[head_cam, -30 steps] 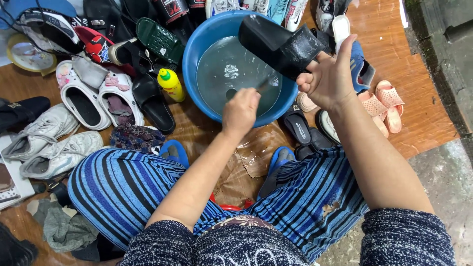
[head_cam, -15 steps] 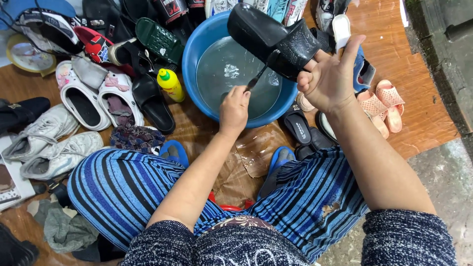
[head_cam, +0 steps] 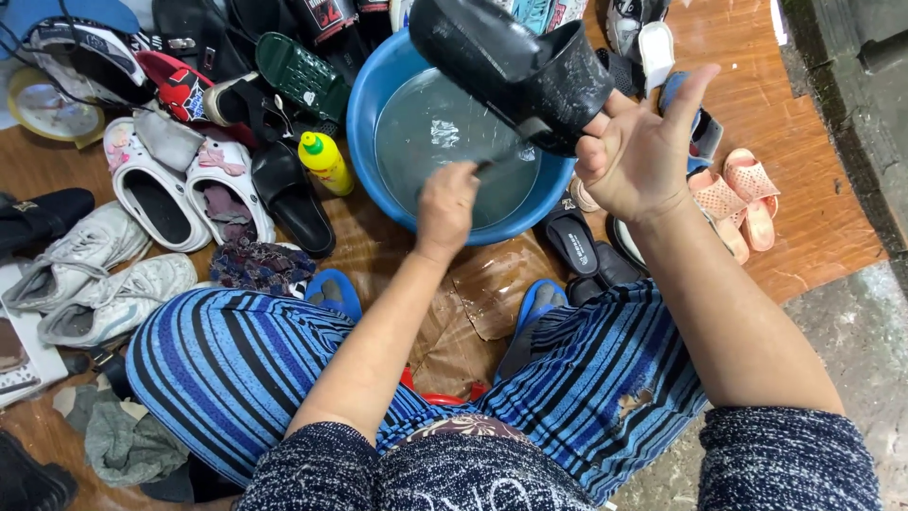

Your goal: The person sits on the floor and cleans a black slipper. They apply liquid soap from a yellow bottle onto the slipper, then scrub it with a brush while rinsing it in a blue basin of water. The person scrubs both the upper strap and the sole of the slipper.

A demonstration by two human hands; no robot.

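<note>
Orange wooden floor (head_cam: 813,114) meets grey concrete (head_cam: 851,322).

Left hand (head_cam: 446,210) fisted, knuckles up, forearm stretched forward and down from the lap. Right hand (head_cam: 638,156) raised higher, fingers curled in a grip (thumb sticking up), wrist bent, forearm angled up-left.
</note>
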